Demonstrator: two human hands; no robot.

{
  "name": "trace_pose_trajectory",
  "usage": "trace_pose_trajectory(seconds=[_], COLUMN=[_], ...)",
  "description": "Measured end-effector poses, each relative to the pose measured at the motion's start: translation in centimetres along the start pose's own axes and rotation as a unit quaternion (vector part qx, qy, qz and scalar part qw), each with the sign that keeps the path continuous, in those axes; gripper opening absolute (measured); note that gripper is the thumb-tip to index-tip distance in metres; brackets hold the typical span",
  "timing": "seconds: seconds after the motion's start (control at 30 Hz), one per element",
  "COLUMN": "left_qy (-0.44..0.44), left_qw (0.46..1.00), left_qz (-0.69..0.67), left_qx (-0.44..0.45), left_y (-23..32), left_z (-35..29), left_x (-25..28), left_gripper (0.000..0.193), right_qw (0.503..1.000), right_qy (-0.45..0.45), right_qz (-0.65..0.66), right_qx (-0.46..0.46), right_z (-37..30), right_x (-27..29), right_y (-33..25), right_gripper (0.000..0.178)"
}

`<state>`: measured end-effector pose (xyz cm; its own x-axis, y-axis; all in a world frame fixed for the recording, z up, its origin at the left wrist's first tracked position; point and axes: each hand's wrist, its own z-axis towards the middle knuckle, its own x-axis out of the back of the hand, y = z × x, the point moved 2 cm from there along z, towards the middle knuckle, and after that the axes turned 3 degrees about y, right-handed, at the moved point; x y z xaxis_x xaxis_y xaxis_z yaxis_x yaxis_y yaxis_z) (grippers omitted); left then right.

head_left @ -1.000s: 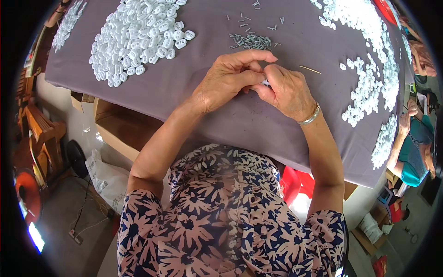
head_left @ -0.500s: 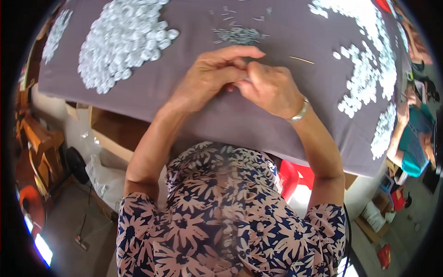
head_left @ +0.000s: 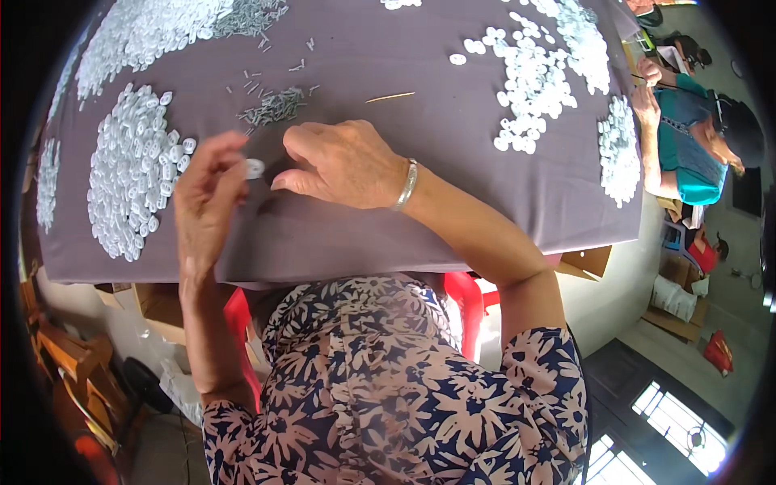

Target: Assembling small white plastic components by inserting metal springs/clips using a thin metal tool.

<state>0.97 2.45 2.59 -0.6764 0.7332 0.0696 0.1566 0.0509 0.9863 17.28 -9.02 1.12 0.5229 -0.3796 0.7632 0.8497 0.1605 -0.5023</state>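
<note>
My left hand, slightly blurred, is raised over the cloth by the near left heap. Its thumb and fingers pinch a small white oval plastic piece. To its right is my right hand, back upward, with curled fingers and the thumb pointing toward that piece. A gap shows between its thumb and forefinger, and nothing is visible there. Just beyond the hands lies a small pile of grey metal pins. A heap of white oval pieces spreads beside my left hand.
A thin golden stick lies beyond my right hand. More white pieces are scattered at right, and a larger heap lies far left beside more grey pins. A person in teal sits past the dark tablecloth's right edge.
My hands were together and are now apart, the left one drawn away with the white oval piece showing. The whole view has shifted, so the table's contents appear further left.
</note>
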Motion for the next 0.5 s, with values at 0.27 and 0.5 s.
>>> trace_pose_trajectory(seconds=[0.27,0.5], left_qy=[0.189,0.232], left_qw=[0.907,0.946], left_qz=[0.35,0.169], left_qx=[-0.138,-0.151], left_y=[-2.0,-1.9], left_z=[-0.7,-0.4], left_x=[9.6,6.2], left_gripper=[0.02,0.02], right_qw=[0.988,0.942], right_qy=[0.08,0.038], right_qz=[-0.083,-0.156], right_qx=[-0.106,-0.295], right_z=[-3.3,-10.9], right_x=[9.8,16.0], right_y=[5.6,9.0], right_gripper=[0.004,0.006])
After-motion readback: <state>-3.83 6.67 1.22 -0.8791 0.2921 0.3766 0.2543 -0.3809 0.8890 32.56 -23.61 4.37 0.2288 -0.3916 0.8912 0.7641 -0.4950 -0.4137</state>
